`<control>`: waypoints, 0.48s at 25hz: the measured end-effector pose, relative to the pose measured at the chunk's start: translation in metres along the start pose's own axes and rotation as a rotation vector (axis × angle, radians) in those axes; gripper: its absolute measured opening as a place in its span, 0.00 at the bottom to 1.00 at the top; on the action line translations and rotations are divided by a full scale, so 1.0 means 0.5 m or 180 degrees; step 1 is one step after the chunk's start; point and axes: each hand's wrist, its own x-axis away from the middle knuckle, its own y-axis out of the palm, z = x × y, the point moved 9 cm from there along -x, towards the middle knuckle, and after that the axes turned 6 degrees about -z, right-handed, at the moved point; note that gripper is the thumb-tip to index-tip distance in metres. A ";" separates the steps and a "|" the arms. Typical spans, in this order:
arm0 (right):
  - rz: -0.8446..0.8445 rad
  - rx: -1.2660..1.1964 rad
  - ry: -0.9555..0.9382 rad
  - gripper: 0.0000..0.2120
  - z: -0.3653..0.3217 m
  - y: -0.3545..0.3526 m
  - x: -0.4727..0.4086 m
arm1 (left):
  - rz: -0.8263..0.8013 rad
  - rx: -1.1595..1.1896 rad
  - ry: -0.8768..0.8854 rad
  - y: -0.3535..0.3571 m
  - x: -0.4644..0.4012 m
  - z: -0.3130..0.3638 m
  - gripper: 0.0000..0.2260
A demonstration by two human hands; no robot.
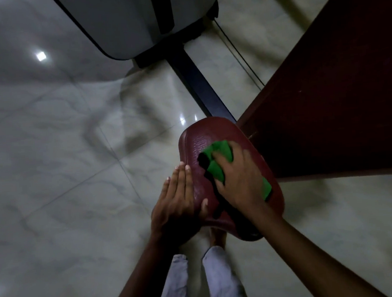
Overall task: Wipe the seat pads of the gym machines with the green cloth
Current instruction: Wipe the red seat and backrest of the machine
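Looking down from the bottom of the frame, you see your pale grey trouser legs (222, 278) and a bare foot (217, 238) on the floor, partly tucked under the near end of the seat pad (195, 146). Both of your forearms rise from the lower edge toward the middle of the picture.

Your left hand (177, 200) lies flat, fingers straight and together, along the left edge of the dark red pad, with the thumb resting on the pad's top surface. Your right hand (239, 180) sits just to the right of it, the two hands close but not touching. That right hand presses down on the green cloth (217, 163), fingers curled over its bunched folds; the cloth shows past the fingertips toward the upper middle of the pad, and a strip of it peeks out at the right of your wrist. Cloth and hand cover the pad's centre and right half.

Right of the pad stands a large dark brown panel (337, 92), filling the upper right of the frame. A dark blue bar (197, 85) runs from the pad's far end up to a grey machine housing (130, 18) at top centre. Glossy pale marbled floor tiles (52, 158) fill the left side.
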 end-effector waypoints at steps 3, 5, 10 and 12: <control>-0.0133 0.0136 -0.0778 0.24 -0.023 0.005 -0.007 | -0.0021 0.0050 -0.0081 -0.003 -0.004 -0.002 0.31; -0.0123 0.0047 -0.0256 0.23 0.018 -0.011 -0.082 | -0.0026 0.0100 -0.0124 -0.004 0.000 -0.003 0.31; 0.0064 0.0025 0.0292 0.22 -0.010 -0.012 -0.101 | -0.0112 0.0205 -0.0062 0.007 -0.004 -0.005 0.31; -0.0035 0.0099 -0.0563 0.23 -0.069 0.002 -0.044 | -0.0103 0.0149 0.0006 0.011 -0.003 -0.005 0.31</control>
